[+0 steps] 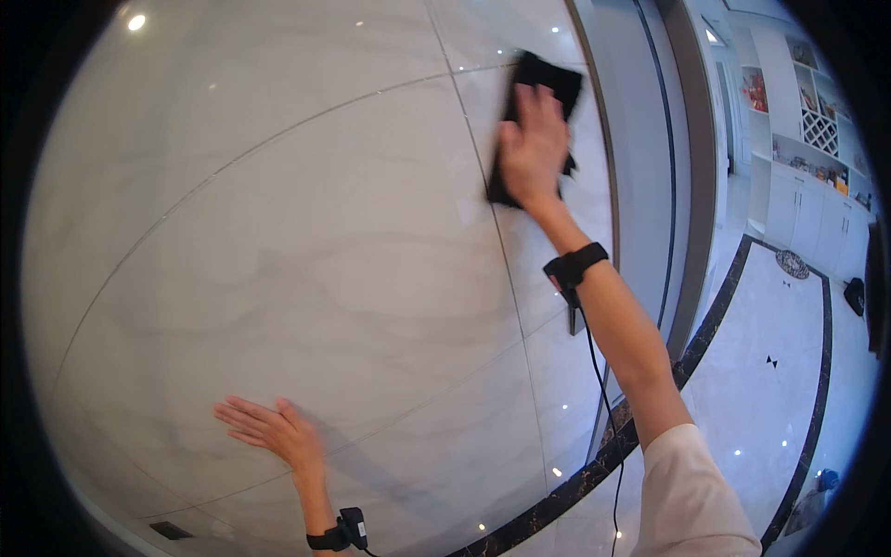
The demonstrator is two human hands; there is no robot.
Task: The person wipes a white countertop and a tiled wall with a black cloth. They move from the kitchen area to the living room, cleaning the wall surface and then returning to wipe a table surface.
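My right hand lies flat on a black cloth, pressing it against the glossy marble-look wall tiles near the grey door frame. Its fingers point up the wall and are slightly blurred; the cloth spreads out on both sides of the hand. Lower on the left, my left hand is held out with its fingers extended and nothing in it, at or close to the tiles; whether it touches them I cannot tell. Each wrist wears a black strap with a small device and a cable.
To the right of the tiles stands a grey door frame. Beyond it are white cabinets with shelves of small items, and a pale floor with a dark border. A black cable hangs from my right wrist. A dark outlet plate sits low on the left.
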